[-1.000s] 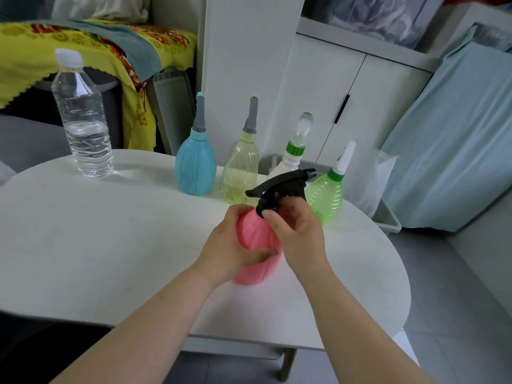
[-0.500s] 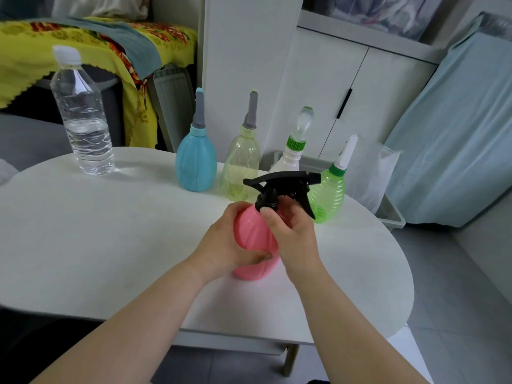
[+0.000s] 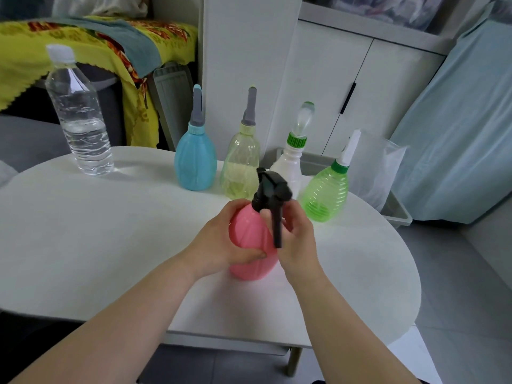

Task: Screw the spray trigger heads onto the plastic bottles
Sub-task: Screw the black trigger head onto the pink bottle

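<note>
A pink plastic bottle [image 3: 250, 245] stands on the white table [image 3: 110, 231] in front of me. My left hand [image 3: 221, 239] grips its body from the left. A black spray trigger head [image 3: 270, 195] sits on the bottle's neck, its lever hanging down toward me. My right hand [image 3: 297, 239] holds the collar of the trigger head from the right with curled fingers. Behind stand a blue bottle [image 3: 195, 162], a pale yellow bottle [image 3: 241, 164], a white bottle [image 3: 291, 162] and a green bottle [image 3: 327, 192], each with a nozzle cap.
A clear water bottle [image 3: 80, 120] with a white cap stands at the table's back left. White cabinets [image 3: 332, 87] and a grey bin [image 3: 399, 214] lie behind the table. A yellow patterned cloth [image 3: 83, 51] hangs at the back left.
The trigger head has turned on the pink bottle: its nozzle pointed right, and now its lever faces me. My right hand rotated with it. My left hand kept its hold.
</note>
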{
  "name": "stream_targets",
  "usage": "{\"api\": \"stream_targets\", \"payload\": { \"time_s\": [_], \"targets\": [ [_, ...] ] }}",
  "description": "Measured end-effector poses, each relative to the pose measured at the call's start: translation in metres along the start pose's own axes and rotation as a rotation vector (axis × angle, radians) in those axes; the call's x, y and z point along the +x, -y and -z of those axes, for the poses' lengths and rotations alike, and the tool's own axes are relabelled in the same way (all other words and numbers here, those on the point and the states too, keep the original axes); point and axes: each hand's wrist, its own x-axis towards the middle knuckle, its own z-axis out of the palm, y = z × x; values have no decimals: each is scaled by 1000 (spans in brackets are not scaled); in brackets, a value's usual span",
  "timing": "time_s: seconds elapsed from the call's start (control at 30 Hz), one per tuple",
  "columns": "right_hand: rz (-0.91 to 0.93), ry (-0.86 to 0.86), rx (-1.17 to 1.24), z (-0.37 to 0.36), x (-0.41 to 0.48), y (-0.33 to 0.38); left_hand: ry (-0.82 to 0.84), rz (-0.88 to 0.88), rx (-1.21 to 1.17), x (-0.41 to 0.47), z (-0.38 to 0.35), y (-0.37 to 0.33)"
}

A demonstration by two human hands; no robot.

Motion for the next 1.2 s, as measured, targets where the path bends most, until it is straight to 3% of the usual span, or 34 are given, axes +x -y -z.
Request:
{"api": "stream_targets", "payload": {
  "time_s": [0.1,0.27,0.5,0.67,0.9,1.07,1.2],
  "targets": [
    [22,-35,-1,-3,4,2,10,-15,-38,0,0,1],
    [-26,225,13,12,6,8,23,-7,-64,-1,1,0],
    [-31,52,-99,6,14,15,0,14,-1,0,0,0],
    [-92,268,-101,13,15,18,6,-4,10,0,0,1],
    [-30,4,-135,-2,15,15,-27,-15,-7,-1,-4,2],
    [-88,251,59,14,12,12,-24,0,-23,-1,-3,1],
    [-58,141,-19,13,12,13,-66,-13,-20,-2,-6,4]
  ]
}}
